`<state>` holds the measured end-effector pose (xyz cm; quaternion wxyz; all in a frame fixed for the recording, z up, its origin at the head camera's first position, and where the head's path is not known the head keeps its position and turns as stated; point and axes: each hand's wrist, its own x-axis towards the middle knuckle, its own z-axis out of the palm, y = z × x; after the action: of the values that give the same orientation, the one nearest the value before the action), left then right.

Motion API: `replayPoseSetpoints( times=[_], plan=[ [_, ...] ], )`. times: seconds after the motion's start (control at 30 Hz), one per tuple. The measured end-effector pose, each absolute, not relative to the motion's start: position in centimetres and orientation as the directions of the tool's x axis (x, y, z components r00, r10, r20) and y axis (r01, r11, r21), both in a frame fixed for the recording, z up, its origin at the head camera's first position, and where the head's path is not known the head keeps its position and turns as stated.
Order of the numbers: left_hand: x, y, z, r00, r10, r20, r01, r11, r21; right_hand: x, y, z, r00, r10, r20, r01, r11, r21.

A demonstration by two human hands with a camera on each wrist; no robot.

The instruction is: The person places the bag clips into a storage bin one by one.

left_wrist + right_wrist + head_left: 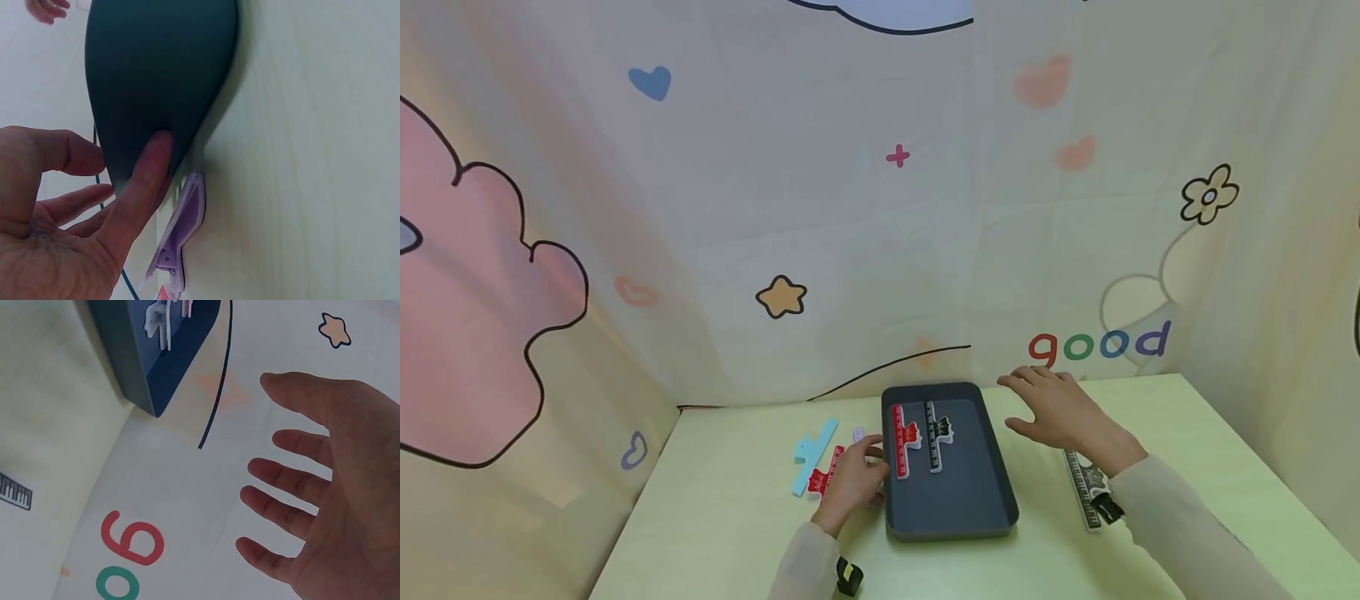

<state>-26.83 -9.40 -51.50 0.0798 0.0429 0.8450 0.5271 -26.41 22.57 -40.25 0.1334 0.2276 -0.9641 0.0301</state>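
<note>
A dark grey tray point(955, 512) stands on the table, holding a red bag clip point(900, 450) and a black bag clip point(933, 442), both with long bars. My left hand point(853, 481) is at the tray's left side; in the left wrist view point(62, 250), fairly straight fingers touch the outer wall and the thumb lies by the rim. Beside that hand lie a light blue clip point(810, 454), another red clip point(822, 481) and a purple clip point(187, 219). My right hand point(1060, 408) hovers right of the tray, fingers spread and holding nothing.
Under the right forearm lies a black-and-white clip point(1082, 492), partly covered by the wrist. The pale wooden table point(700, 517) meets a printed curtain point(850, 208) behind the tray.
</note>
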Motion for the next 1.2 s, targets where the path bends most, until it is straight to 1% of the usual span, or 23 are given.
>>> replayPoseSetpoints(
  times=[0.5, 1.03, 1.2],
  plan=[
    [-27.1, -9.6, -51.2, -0.984, 0.159, -0.082, -0.005, 0.435, 0.9, -24.3, 26.7, -41.3, -0.889, -0.381, 0.254, -0.401, 0.915, -0.031],
    [-27.1, -9.6, -51.3, -0.983, 0.159, -0.089, -0.01, 0.44, 0.898, -22.4, 30.5, -44.8, -0.925, -0.326, 0.196, -0.342, 0.938, -0.056],
    [-27.0, -9.6, -51.5, -0.983, 0.16, -0.092, -0.012, 0.442, 0.897, -22.0, 31.5, -45.9, -0.927, -0.333, 0.174, -0.348, 0.936, -0.058]
  ],
)
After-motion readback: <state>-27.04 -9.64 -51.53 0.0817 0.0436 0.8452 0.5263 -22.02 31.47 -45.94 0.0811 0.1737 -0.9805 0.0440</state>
